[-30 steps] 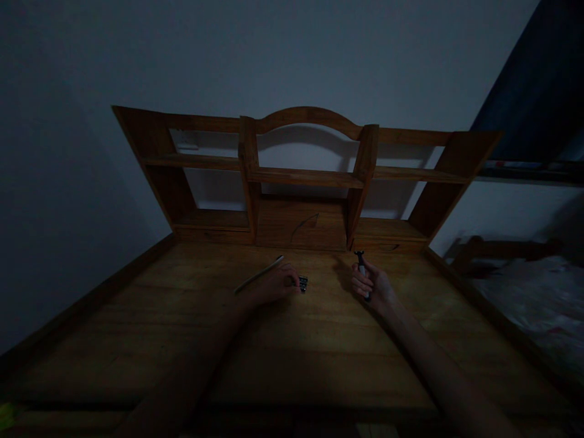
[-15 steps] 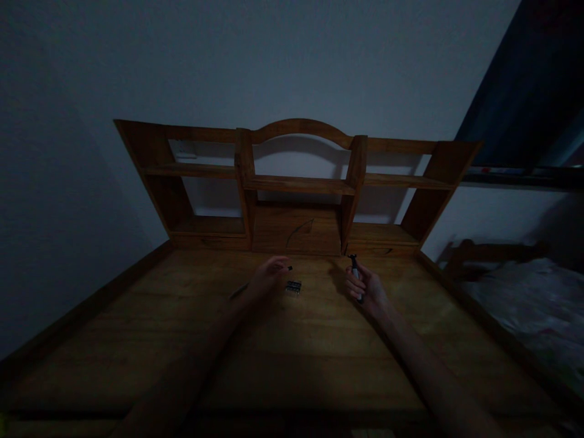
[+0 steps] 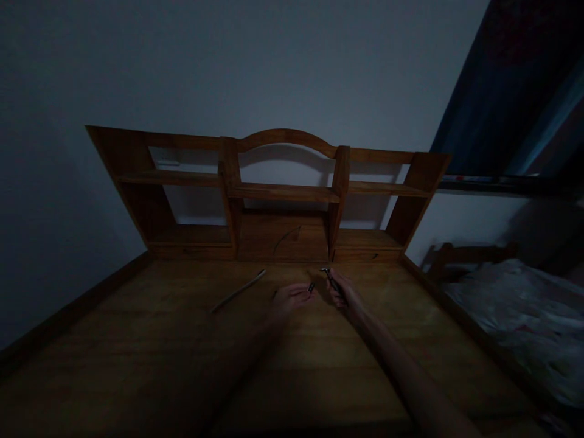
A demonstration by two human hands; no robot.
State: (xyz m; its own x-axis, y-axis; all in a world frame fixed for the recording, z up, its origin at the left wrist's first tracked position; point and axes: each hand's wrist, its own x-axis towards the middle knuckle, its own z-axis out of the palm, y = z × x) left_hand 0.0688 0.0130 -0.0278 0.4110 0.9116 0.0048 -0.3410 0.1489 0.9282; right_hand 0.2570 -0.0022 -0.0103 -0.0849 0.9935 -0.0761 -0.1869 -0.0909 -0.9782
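Left hand pinches small dark piece; right hand grips hooked-head tool.
Beyond them, drawers shut, contents hidden.

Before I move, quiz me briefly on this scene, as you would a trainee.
1. True or false: the left hand holds a small dark piece, apart from the right hand.
2. Which holds the tool? A) left hand B) right hand C) neither
3. Fill in: the thin rod lies on the ____.

Key: 1 true; 2 B; 3 desk.
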